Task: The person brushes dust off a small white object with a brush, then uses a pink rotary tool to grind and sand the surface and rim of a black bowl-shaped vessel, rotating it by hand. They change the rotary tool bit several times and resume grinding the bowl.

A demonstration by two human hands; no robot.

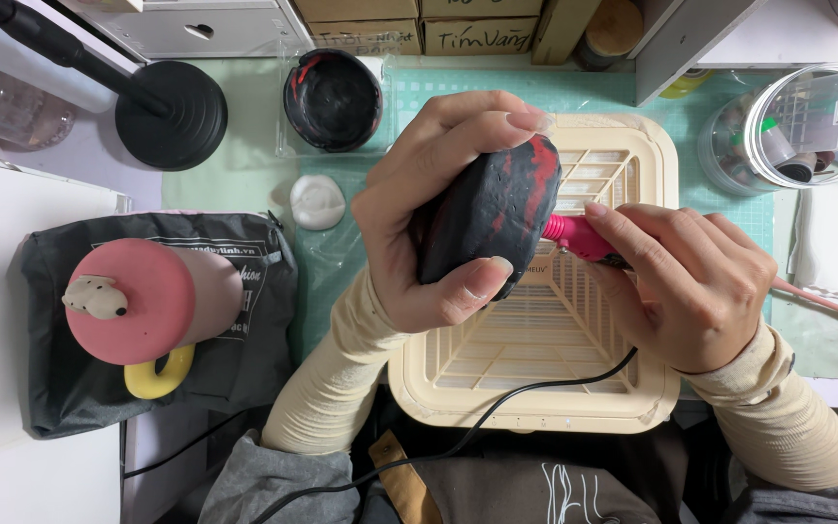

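**Over the basket: black-and-red lump held up against a pink tool**

Over the cream slatted basket (535,388) on the table (244,184) (green mat under it), both hands work in mid-air.

- Basket: sits directly under the hands, so it should catch whatever drops. Anything that lands off its rim goes onto the mat or the lap.
- Black-and-red lump (492,213): left hand (419,209) wraps it, fingers (482,277) clenched around the near side, thumb underneath. It hangs above the basket, touching nothing but the hand and the tool tip. Risk: the grip covers only one side; push too hard from the right and it could twist or slip out.
- Pink tool (574,238): right hand (695,286) pinches it, fingers closed on the body, tip against the lump. Risk: a slip of the tip would run toward the left thumb.
- Black cord (497,412): trails across the basket front to the lap. A snag there could jerk the tool.
- White blob (317,202): beside the left wrist, could get knocked.
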